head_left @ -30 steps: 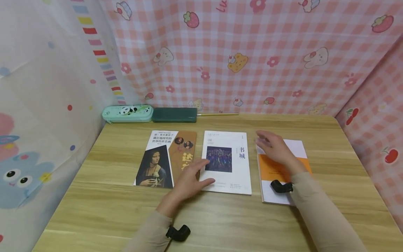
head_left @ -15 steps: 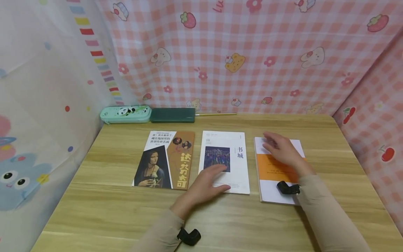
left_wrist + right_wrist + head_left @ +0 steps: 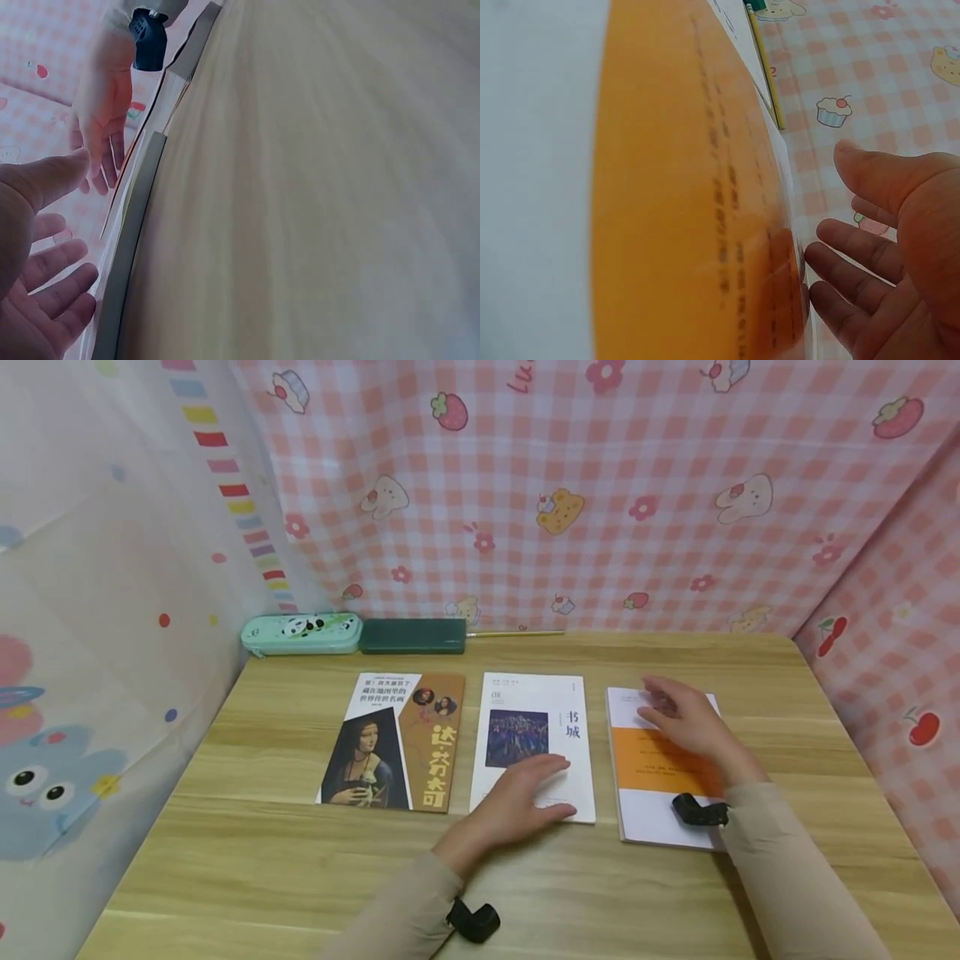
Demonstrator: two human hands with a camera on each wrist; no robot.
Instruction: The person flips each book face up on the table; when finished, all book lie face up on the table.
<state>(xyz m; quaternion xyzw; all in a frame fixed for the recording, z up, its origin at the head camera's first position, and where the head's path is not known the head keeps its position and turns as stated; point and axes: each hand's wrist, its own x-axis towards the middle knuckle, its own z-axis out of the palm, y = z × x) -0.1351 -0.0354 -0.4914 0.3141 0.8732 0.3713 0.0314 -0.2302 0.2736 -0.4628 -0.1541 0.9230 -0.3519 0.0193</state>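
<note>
Tabletop point(image 3: 225, 860), one; contents:
Books point(image 3: 532, 727) point(image 3: 390, 743) point(image 3: 648, 777), three: one central, one at nine o'clock from it, one at three; pencil case point(image 3: 300, 633), one; green box point(image 3: 412, 636), one; yellow stick point(image 3: 516, 633), one; hands point(image 3: 517, 797) point(image 3: 690, 718), two; wrist devices point(image 3: 474, 921) point(image 3: 700, 811), two.

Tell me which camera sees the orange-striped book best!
The head view: it shows the orange-striped book nearly whole, though the right hand and sleeve hide part. The right wrist view shows a close-up, cut off by the frame; the left wrist view shows at most its edge.

Head view: looks forward and down from above tabletop point(image 3: 247, 852). Left wrist: looks low across it. Right wrist: faces orange-banded book point(image 3: 651, 764) closely, shared with head.
</note>
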